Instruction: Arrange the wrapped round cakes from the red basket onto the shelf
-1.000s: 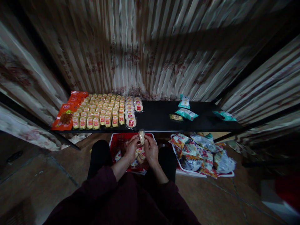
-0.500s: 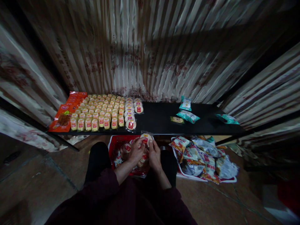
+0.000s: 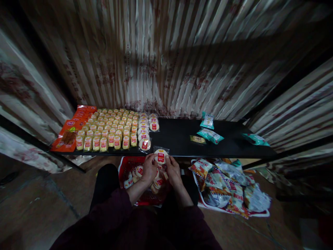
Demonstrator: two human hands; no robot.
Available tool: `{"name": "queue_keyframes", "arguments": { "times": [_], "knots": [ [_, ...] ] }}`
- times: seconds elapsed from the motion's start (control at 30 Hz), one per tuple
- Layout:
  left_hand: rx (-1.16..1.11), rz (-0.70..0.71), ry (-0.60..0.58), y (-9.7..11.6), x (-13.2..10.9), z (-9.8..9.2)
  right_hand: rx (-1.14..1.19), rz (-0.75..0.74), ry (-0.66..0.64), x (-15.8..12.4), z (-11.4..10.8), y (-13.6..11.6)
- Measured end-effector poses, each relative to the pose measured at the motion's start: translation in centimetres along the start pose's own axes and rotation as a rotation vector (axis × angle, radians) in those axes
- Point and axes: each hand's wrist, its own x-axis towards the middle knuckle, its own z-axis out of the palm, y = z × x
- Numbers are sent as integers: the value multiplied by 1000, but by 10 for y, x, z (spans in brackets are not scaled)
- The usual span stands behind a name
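Note:
Between my two hands is a round, pale wrapped cracker with a red and yellow label facing up. My left hand grips its left edge, and my right hand pinches the right edge. The cracker is just in front of the black shelf's near edge, above a red basket. More round wrapped crackers lie loose in that basket, partly hidden by my hands and forearms. On the shelf, a column of similar round crackers ends at the front edge, with a shorter column to its right.
Rows of small yellow wrapped cakes and orange packets fill the shelf's left side. Teal packets and one small yellowish packet lie farther right. A second basket of snack bags stands on the floor at right. Striped curtains hang behind.
The cracker has come to lie flatter, its label now fully showing between my hands. My fingers have shifted to its edges. The view has tilted slightly, moving the shelf lower in the picture.

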Motion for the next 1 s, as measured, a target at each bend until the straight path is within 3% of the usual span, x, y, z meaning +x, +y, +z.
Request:
{"name": "queue_keyframes", "arguments": {
  "times": [0.47,0.67,1.0],
  "knots": [
    [92,117,-2,7,43,18,31,22,-13,60,4,4],
    [117,78,16,13,57,26,74,55,37,80,10,1],
    [260,63,-72,28,74,34,61,70,74,107,14,16]
  ]
}}
